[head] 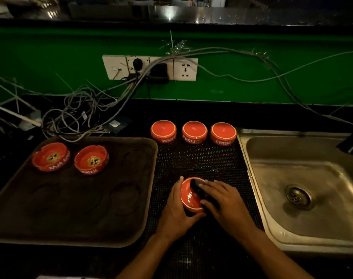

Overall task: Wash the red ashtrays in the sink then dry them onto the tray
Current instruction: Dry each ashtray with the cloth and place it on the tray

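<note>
The left hand (176, 206) grips a tilted red ashtray (190, 195); the right hand (222, 200) holds a dark cloth (198, 188) inside it. Two ashtrays (50, 157) sit upright on the tray (70, 218)

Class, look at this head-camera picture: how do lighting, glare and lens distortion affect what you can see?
Head view: dim overall, the dark cloth in the held ashtray barely readable; glare on the steel sink and the metal shelf at the top; wide-angle bending curves the green wall and the tray.

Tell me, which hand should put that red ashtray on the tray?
Probably the left hand: it grips the round red ashtray and is nearer the dark rectangular tray. The right hand wipes with a dark cloth.
</note>
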